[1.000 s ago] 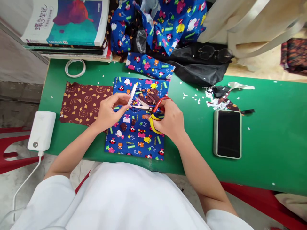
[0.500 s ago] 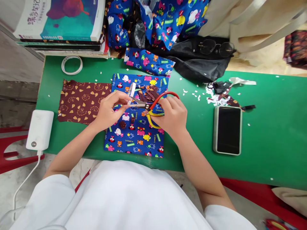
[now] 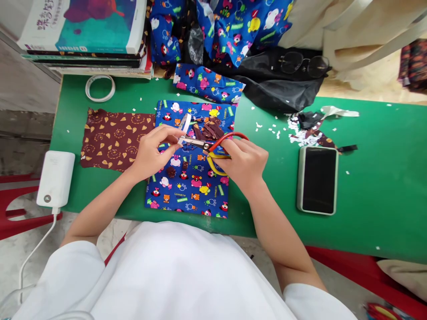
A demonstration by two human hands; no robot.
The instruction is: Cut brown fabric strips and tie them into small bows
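Right of the brown cloth (image 3: pixel 110 140), the left hand (image 3: pixel 151 153) is pinching a small pale strip (image 3: pixel 185 123) above the blue cloth (image 3: pixel 187 191); it is looking light and limp, best held close to the blades. The right hand (image 3: pixel 245 162) is gripping the scissors (image 3: pixel 213 149). Bare desk (image 3: pixel 280 178) is lying between it and the phone (image 3: pixel 316 180).

Home craft desk: fabric pieces (image 3: pixel 116 139), book stack (image 3: pixel 86 35), scissors (image 3: pixel 213 149).

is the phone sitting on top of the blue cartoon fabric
No, the phone lies on the bare green table, off to the right of the blue cartoon fabric.
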